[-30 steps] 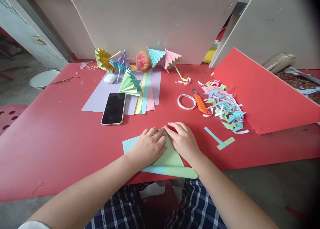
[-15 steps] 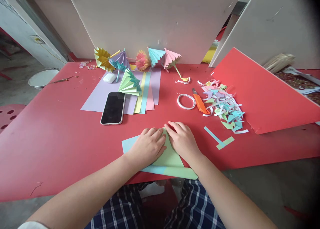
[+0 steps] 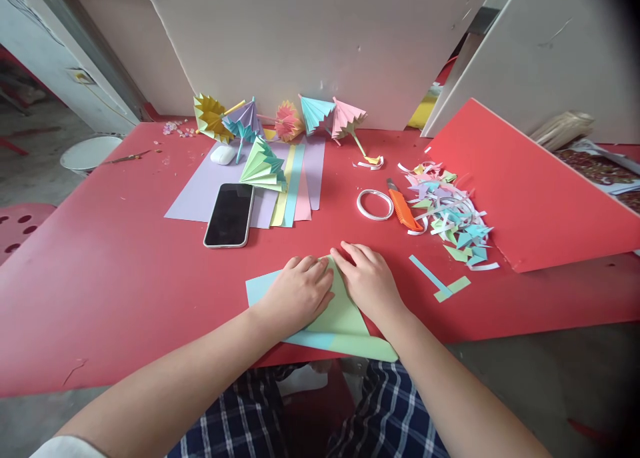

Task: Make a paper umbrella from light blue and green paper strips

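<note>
My left hand lies palm down on the folded paper at the table's near edge, its fingers bent and somewhat apart. The sheet's green part shows between my hands, and its light blue part sticks out left of my left hand. Along the near side runs a raised green and blue strip. My right hand rests at the paper's right slanted edge, fingers stretched forward and thumb near the top corner. Neither hand visibly grips anything; what lies under the palms is hidden.
A phone lies on coloured sheets, beside a green pleated paper umbrella. More small paper umbrellas stand behind. To the right are a white ring, an orange cutter, paper scraps and a red board.
The view has shifted slightly. My hands and the paper keep nearly the same places, with no clear movement between them.
</note>
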A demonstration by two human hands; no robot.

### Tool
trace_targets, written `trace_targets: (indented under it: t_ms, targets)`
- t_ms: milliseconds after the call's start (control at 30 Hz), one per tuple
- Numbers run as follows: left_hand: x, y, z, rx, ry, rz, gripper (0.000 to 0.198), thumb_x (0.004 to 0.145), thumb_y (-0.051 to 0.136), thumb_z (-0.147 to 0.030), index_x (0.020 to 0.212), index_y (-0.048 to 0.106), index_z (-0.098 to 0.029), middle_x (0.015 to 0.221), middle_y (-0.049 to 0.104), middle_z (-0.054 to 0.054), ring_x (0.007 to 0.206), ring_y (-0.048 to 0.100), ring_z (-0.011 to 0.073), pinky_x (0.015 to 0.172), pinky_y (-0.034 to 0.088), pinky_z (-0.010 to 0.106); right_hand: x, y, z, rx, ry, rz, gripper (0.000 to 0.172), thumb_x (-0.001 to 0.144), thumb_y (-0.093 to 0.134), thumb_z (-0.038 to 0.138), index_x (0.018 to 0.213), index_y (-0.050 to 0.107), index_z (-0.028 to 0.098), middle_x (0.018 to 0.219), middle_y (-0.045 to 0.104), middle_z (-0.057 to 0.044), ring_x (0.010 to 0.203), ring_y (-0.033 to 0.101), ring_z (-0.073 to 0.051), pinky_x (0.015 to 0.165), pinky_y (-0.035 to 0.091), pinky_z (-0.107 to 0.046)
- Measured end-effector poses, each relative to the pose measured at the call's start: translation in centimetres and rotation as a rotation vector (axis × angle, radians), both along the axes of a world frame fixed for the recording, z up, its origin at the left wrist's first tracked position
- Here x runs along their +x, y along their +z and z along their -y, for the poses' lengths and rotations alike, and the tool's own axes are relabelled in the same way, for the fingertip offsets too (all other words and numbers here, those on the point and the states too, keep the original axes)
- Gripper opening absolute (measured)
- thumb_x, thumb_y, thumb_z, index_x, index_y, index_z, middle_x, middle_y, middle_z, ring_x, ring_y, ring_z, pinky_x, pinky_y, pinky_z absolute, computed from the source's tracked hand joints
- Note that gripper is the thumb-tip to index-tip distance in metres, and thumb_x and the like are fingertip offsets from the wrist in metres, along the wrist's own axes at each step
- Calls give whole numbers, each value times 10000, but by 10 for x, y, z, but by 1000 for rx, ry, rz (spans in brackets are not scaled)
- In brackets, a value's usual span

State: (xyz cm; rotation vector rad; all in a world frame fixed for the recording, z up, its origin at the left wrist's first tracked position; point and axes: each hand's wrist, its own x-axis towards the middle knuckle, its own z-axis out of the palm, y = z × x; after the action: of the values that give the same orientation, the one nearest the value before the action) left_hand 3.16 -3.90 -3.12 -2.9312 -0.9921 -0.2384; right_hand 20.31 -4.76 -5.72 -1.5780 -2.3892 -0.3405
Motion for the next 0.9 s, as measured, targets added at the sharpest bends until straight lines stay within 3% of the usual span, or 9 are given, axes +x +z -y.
trace_targets:
  t_ms: [167,900]
  targets:
    - [0,1,0,-4,2,9,265,845,440,-297,1054,498,-145,1144,521,122,966,503,241,754,402,371,-1,2,-1,-17,-21,29,394,814,407,72,1155,554,202,1163,562,-113,1005,501,-240,759,444,-371]
    - [0,1,0,-4,2,-18,297,859,404,-304,1090,489,-139,1156,524,121,975,499,252,748,400,374,1,-1,4,-22,6,-51,386,800,416,46,1114,592,188,1171,559,-118,1063,499,-233,884,434,-386]
